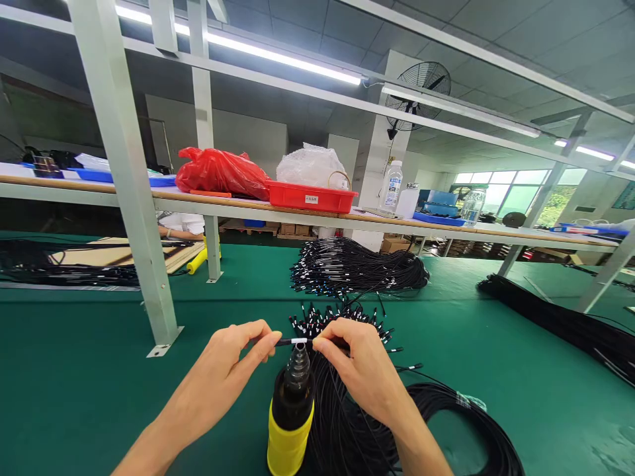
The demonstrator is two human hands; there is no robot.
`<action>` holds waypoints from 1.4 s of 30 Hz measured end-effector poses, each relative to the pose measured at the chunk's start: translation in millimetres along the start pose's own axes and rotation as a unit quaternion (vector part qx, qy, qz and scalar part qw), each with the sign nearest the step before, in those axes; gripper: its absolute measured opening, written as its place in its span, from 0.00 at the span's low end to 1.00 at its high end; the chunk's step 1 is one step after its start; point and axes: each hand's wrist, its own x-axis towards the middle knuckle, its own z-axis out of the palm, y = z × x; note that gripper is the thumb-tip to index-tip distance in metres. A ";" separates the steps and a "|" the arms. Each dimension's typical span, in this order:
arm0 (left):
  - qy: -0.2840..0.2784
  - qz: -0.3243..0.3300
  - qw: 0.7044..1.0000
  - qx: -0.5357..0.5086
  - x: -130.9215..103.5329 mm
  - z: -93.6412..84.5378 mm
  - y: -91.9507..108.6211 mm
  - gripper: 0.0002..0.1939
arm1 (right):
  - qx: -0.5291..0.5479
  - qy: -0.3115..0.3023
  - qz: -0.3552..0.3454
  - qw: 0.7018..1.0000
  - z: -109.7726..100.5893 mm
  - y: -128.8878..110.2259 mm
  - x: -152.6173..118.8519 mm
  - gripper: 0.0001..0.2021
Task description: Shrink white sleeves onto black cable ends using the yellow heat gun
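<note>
Between my two hands a thin black cable (284,342) is stretched level, with a white sleeve (298,341) around its middle part. My left hand (235,357) pinches the cable's left side between thumb and fingertips. On the other side of the sleeve, my right hand (354,360) pinches it the same way. Directly under the sleeve stands a yellow and black heat gun (292,423), its coiled metal nozzle (298,367) pointing up. Whether nozzle and sleeve touch, I cannot tell. A heap of black cables (337,410) with white-marked ends lies behind and below my right hand.
Another cable bundle (362,264) lies farther back on the green table (223,410). Coiled cable (476,423) sits at front right, and a long bundle (560,324) beyond. A metal post (133,185) rises at left. The overhead shelf carries a red tray (310,197) and bottles (391,185).
</note>
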 end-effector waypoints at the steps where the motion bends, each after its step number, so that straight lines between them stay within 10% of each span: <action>1: 0.004 0.002 1.000 0.012 -0.2 0.1 -0.8 0.25 | -0.009 -0.007 0.001 1.000 0.3 -0.4 0.0 0.13; 42: -0.039 -0.022 0.998 -0.046 -1.3 4.8 -5.3 0.28 | -0.001 -0.050 -0.018 0.999 -2.6 -1.5 -4.3 0.16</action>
